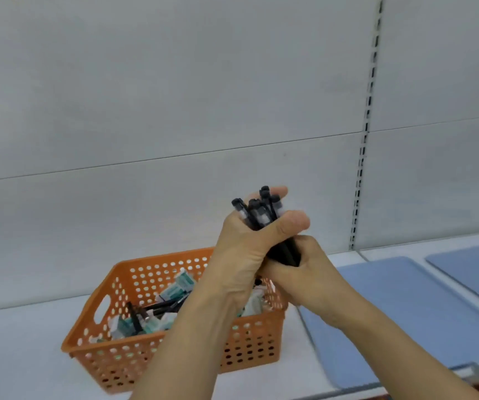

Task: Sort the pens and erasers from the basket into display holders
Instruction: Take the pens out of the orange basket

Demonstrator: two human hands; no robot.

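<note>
Black pens (261,212): bunched upright above basket (174,350)
Left hand (241,255): grip curled round bundle
Right hand (304,269): grip clasping lower ends
Risk: loosened grip, pens slipping (falling among erasers (174,290))

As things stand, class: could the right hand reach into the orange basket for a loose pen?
Probably not yet. The right hand and the left hand both grip the bundle of pens above the orange basket. The basket top is open, but the hand is occupied.

A bundle of black pens (264,215) stands upright above the orange basket (134,356) — more pens and teal-white erasers (174,290) lie inside.
</note>
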